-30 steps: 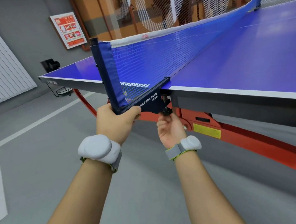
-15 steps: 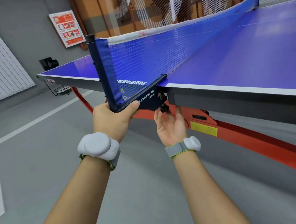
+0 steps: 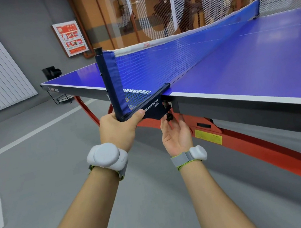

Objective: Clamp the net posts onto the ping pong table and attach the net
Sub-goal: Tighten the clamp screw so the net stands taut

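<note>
A dark blue net post (image 3: 109,84) stands upright at the near side edge of the blue ping pong table (image 3: 245,67). Its clamp bracket (image 3: 154,109) sits over the table's edge. My left hand (image 3: 118,129) grips the base of the post where it meets the bracket. Under the bracket, the fingertips of my right hand (image 3: 176,133), palm up, pinch the black clamp screw knob (image 3: 169,117). The blue net (image 3: 167,58) with a white top band runs from this post across the table to the far post (image 3: 258,8).
The table's red steel frame (image 3: 265,148) curves down to the grey floor at right. A black stand with a wire basket (image 3: 61,95) sits behind the far-left corner. A white mesh barrier and glass wall lie beyond the table.
My right hand has opened from a closed grip under the clamp and shifted its fingers on the screw knob. The left hand still holds the post.
</note>
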Tool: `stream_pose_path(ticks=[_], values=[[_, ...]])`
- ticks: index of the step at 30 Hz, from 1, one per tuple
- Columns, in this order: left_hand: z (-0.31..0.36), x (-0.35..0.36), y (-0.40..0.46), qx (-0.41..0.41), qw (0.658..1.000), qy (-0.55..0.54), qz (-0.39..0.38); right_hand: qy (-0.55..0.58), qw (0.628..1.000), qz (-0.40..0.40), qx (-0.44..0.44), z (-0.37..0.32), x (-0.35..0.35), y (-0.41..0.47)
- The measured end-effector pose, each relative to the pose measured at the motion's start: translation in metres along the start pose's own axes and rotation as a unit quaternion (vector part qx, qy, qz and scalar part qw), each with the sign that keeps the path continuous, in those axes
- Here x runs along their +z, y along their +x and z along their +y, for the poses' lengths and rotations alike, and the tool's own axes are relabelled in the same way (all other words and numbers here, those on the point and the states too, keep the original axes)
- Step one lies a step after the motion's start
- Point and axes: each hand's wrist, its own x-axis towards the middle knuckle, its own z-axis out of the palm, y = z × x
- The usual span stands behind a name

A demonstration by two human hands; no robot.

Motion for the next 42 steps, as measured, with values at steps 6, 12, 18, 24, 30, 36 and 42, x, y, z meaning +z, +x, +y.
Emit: stream_pose_path(ticks=[6, 12, 18, 24, 30, 36, 42], values=[[0.002, 0.000, 0.000, -0.004, 1.000, 0.013, -0.001, -0.141, 0.984, 0.110, 0.023, -0.008, 0.021, 0.002], [-0.001, -0.002, 0.003, -0.019, 1.000, 0.001, -0.011, -0.011, 0.997, 0.066, 0.031, 0.000, 0.017, -0.003], [0.000, -0.003, -0.001, -0.016, 1.000, 0.018, -0.005, -0.018, 1.000, 0.004, -0.013, 0.013, 0.004, -0.007], [0.002, -0.005, -0.004, -0.015, 1.000, 0.025, -0.001, -0.070, 0.996, 0.053, 0.007, 0.013, 0.015, -0.003], [0.004, -0.016, -0.001, -0.007, 0.999, 0.035, -0.021, -0.041, 0.999, 0.002, -0.029, 0.021, 0.006, -0.011], [0.002, -0.016, -0.006, -0.009, 1.000, 0.024, -0.012, -0.037, 0.998, -0.006, -0.045, 0.026, 0.004, -0.008], [-0.004, -0.016, -0.008, -0.009, 1.000, -0.011, -0.007, -0.044, 0.997, -0.001, -0.056, 0.022, 0.007, -0.010]])
